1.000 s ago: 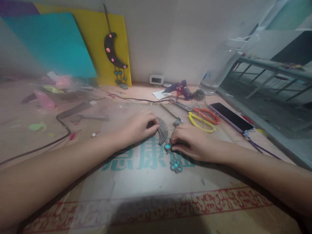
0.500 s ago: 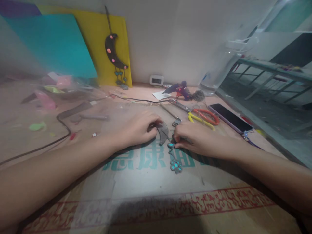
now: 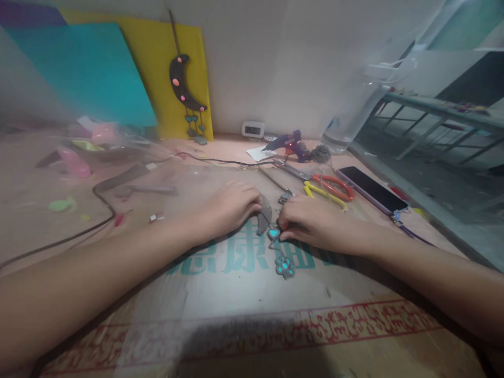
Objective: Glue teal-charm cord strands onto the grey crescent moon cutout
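A small grey crescent (image 3: 265, 214) lies on the cardboard, and the curled fingers of my left hand (image 3: 235, 206) close on its left edge. A thin grey cord runs from there to a heart charm (image 3: 273, 233) with a turquoise centre. My right hand (image 3: 309, 223) is closed in a pinch, its fingertips at the heart's right edge. Below the heart, on the same cord, a grey flower-shaped charm (image 3: 284, 266) with turquoise spots rests flat. Part of the crescent is hidden behind my left fingers.
Behind my right hand lie scissors with orange handles (image 3: 334, 188), a yellow-handled tool (image 3: 326, 197) and a phone (image 3: 372, 189). A glue gun (image 3: 289, 144), a clear jug (image 3: 346, 115) and a small clock (image 3: 252, 129) stand farther back. A black cable (image 3: 103, 202) crosses the left side.
The heart charm has turned its turquoise face upward and shifted slightly left. My left fingers have drawn closer together over the crescent's edge. My right hand has barely moved.
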Available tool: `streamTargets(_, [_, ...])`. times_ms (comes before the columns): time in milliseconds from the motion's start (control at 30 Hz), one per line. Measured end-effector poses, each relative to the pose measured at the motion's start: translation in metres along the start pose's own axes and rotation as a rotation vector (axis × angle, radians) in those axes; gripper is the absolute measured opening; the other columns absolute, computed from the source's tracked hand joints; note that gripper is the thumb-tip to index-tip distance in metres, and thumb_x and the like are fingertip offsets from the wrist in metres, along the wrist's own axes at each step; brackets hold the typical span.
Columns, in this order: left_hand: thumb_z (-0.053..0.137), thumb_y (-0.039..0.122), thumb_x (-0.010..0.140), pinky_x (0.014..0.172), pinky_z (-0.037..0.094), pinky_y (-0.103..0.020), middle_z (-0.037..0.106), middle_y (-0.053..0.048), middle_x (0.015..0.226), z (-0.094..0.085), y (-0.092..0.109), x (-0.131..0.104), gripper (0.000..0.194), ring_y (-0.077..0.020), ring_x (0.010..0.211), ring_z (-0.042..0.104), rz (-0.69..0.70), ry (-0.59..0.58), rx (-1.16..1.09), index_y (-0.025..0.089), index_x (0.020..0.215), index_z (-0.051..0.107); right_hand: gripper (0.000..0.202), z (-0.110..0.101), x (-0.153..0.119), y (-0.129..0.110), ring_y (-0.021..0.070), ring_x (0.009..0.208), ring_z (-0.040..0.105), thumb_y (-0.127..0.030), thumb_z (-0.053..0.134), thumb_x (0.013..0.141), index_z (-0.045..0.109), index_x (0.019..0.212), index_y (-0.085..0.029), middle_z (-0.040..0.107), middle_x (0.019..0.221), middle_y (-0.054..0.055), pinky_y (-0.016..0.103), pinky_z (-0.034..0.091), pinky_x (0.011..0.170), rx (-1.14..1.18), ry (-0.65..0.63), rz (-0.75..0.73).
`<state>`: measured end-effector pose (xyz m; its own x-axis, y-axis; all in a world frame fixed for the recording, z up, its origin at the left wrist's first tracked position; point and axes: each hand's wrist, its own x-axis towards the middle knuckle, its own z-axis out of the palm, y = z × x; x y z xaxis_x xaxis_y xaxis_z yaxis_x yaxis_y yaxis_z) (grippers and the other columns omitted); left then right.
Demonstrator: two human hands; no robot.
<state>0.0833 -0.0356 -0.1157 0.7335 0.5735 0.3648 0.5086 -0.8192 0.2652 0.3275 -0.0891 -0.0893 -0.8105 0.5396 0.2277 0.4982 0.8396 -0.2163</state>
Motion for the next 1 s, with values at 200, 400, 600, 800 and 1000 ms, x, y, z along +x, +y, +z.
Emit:
streamTargets(200, [0.048, 0.030, 0.100, 0.077, 0.046, -0.034, 0.069, -0.006, 0.088, -0.006, -0.005, 0.001, 0.023, -0.0221, 0.084, 0.061, -0.207, 0.104, -0.105, 0.018, 0.086, 0.061, 0.016, -0.017, -0.001, -0.007, 0.0188, 0.082, 0.058, -0.031, 0.067, 0.096, 0.066, 0.094, -0.016, 0.065, 0.089, 0.006, 0.030, 0.040, 0.072, -0.018, -0.133, 0.034])
streamTargets(400, [0.052, 0.029, 0.099, 0.083, 0.045, -0.036, 0.071, -0.007, 0.092, -0.005, -0.003, 0.002, 0.022, -0.0237, 0.091, 0.061, -0.176, 0.057, -0.081, 0.017, 0.086, 0.065, 0.029, -0.035, -0.002, -0.018, 0.0192, 0.083, 0.060, -0.038, 0.051, 0.104, 0.070, 0.094, -0.018, 0.068, 0.087, 0.005, 0.031, 0.041, 0.076, 0.046, -0.130, 0.049])
streamTargets(600, [0.053, 0.026, 0.099, 0.086, 0.046, -0.037, 0.072, -0.008, 0.095, -0.004, -0.006, 0.001, 0.019, -0.0240, 0.093, 0.062, -0.153, 0.055, -0.061, 0.017, 0.087, 0.065, 0.033, -0.023, -0.003, -0.042, 0.0235, 0.100, 0.062, -0.041, 0.067, 0.096, 0.068, 0.114, -0.014, 0.068, 0.105, 0.010, 0.034, 0.046, 0.086, 0.105, -0.258, 0.026])
streamTargets(800, [0.056, 0.022, 0.098, 0.090, 0.048, -0.038, 0.072, -0.008, 0.096, -0.002, -0.009, 0.000, 0.015, -0.0234, 0.094, 0.062, -0.112, 0.071, -0.053, 0.015, 0.091, 0.067, 0.023, -0.022, -0.004, -0.053, 0.0175, 0.093, 0.061, -0.033, 0.062, 0.099, 0.071, 0.107, -0.014, 0.068, 0.098, 0.008, 0.027, 0.047, 0.081, 0.285, -0.298, -0.046])
streamTargets(1000, [0.061, 0.025, 0.096, 0.090, 0.048, -0.039, 0.071, -0.009, 0.096, -0.002, -0.009, 0.001, 0.014, -0.0247, 0.097, 0.062, -0.079, 0.029, 0.020, 0.015, 0.092, 0.070, 0.024, -0.028, -0.003, -0.057, 0.0170, 0.089, 0.062, -0.038, 0.064, 0.098, 0.069, 0.101, -0.015, 0.069, 0.094, 0.006, 0.026, 0.046, 0.079, 0.320, -0.299, -0.031])
